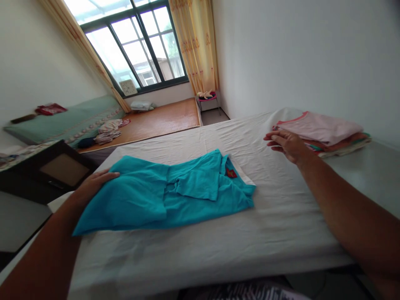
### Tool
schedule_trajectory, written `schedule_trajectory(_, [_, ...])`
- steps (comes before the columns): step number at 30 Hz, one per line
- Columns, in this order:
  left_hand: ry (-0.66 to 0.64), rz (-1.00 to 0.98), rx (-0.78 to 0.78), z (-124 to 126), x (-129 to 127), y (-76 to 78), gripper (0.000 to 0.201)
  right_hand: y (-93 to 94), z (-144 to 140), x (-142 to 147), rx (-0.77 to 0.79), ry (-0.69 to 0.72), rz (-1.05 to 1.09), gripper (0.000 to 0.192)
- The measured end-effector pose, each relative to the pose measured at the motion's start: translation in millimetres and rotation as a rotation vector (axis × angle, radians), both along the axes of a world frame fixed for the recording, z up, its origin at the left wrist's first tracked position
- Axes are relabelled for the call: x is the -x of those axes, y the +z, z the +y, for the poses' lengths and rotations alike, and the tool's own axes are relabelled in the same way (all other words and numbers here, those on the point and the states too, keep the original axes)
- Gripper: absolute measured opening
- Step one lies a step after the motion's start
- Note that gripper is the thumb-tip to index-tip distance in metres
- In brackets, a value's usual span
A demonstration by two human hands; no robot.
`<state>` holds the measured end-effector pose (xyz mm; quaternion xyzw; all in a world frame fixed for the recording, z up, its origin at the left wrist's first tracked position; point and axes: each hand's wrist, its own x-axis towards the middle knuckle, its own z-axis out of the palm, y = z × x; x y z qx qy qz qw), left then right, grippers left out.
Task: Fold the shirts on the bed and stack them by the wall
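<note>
A turquoise short-sleeved shirt (pixel 140 196) lies on the white sheet (pixel 200 250), its sides folded inward and one sleeve laid across the middle. Its collar, with a red label inside, points right. My left hand (pixel 98 179) grips the shirt at its left end, with a digit on top of the cloth and the other fingers partly hidden at the edge. Over the bed to the right, my right hand (pixel 286 143) is raised with its fingers apart, holding nothing. Just beyond it lies a stack of folded clothes, with a pink shirt (pixel 328 127) on top.
A dark cabinet (pixel 53 166) stands at the left. Behind the sheet is a low brown-matted bed (pixel 159 118) with crumpled clothes (pixel 109 131) on its left side. A small pink stool (pixel 208 99) stands by the curtain. A white wall (pixel 296 54) runs along the right.
</note>
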<state>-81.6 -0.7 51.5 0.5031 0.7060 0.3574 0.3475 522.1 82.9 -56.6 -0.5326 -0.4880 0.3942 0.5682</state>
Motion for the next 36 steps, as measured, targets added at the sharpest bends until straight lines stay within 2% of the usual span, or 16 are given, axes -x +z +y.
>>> schedule_trajectory(2, [-0.015, -0.085, 0.028, 4.0, -35.2, 8.8, 0.057, -1.8, 0.3, 4.4, -0.003, 0.021, -0.019, 0.017])
schedule_trajectory(6, [-0.302, -0.231, -0.001, 25.3, -130.7, 10.1, 0.058, -4.8, -1.2, 8.6, -0.015, 0.055, -0.089, 0.022])
schedule_trajectory(8, [-0.425, -0.257, -0.023, 37.8, -173.3, 1.8, 0.057, -6.0, -1.7, 8.3, -0.02, 0.059, -0.103, 0.023])
schedule_trajectory(11, [-0.537, -0.256, -0.019, 52.1, -226.4, -20.2, 0.059, -8.0, -1.0, 8.4, -0.018, 0.054, -0.114, 0.022])
schedule_trajectory(14, [-0.575, -0.28, 0.047, 57.9, -269.3, -43.6, 0.073, -10.0, -0.5, 12.8, -0.006, 0.075, -0.15, 0.019])
schedule_trajectory(16, [-0.621, -0.385, 0.081, 59.7, -289.0, -52.7, 0.079, -10.7, -1.0, 17.0, 0.004, 0.11, -0.183, 0.017])
schedule_trajectory(18, [-0.651, -0.529, 0.032, 63.1, -296.3, -54.8, 0.074, -10.8, -1.7, 20.9, 0.02, 0.145, -0.213, 0.017])
schedule_trajectory(21, [-0.584, -0.6, -0.167, 71.4, -280.7, -50.8, 0.058, -11.1, -2.9, 26.1, 0.03, 0.156, -0.258, 0.018])
schedule_trajectory(23, [-0.535, -0.482, -0.275, 72.9, -258.9, -49.9, 0.052, -11.7, -5.0, 32.1, -0.017, 0.146, -0.31, 0.021])
schedule_trajectory(25, [-0.575, -0.261, -0.336, 65.2, -237.9, -53.9, 0.048, -11.9, -10.0, 42.7, -0.125, 0.16, -0.39, 0.025])
schedule_trajectory(26, [-0.645, -0.124, -0.361, 57.6, -230.1, -57.9, 0.046, -11.4, -13.9, 49.9, -0.197, 0.178, -0.439, 0.027])
schedule_trajectory(28, [-0.876, 0.167, -0.414, 36.9, -222.5, -69.3, 0.044, -8.2, -23.9, 68.2, -0.349, 0.232, -0.543, 0.031])
schedule_trajectory(31, [-1.225, 0.512, -0.501, 5.8, -227.7, -90.7, 0.051, 2.7, -40.8, 103.8, -0.533, 0.364, -0.654, 0.037])
schedule_trajectory(33, [-1.336, 0.623, -0.555, -6.8, -235.2, -104.2, 0.057, 11.7, -49.3, 131.9, -0.591, 0.541, -0.728, 0.041])
schedule_trajectory(36, [-1.387, 0.679, -0.65, -12.4, -242.4, -119.2, 0.054, 20.4, -52.4, 177.2, -0.607, 0.884, -0.878, 0.045])
